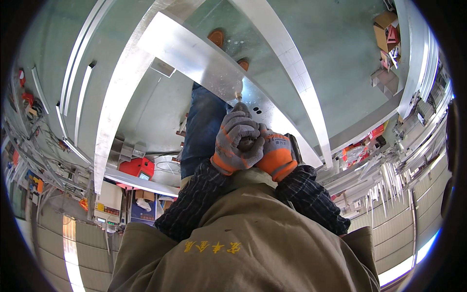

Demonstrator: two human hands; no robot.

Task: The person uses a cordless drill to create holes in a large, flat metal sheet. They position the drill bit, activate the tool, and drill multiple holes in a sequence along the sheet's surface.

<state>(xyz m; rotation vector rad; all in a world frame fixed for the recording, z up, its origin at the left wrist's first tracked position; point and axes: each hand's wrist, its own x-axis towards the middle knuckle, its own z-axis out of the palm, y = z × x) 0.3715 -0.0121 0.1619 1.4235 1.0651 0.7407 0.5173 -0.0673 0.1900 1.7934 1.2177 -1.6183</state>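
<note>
My left hand [234, 141], in a grey and orange work glove, is closed around the dark body of a power drill [246, 143]. Close beside it, my right hand [278, 152] in a matching glove is wrapped on the drill's handle side, mostly hidden from above. A black part [295, 149] sticks out past the right wrist. From the front of the drill, the bit [239, 96] meets the face of a wide silvery metal profile [194, 56]. Small shavings lie around the tip, and two dark round holes [257, 110] show nearby.
Long metal bars [296, 73] cross on both sides of the profile. A red machine [137, 168] stands at the left, and a cardboard box [386, 30] with loose items sits at the far right. Brown shoes [216, 38] show beyond the profile on the green floor.
</note>
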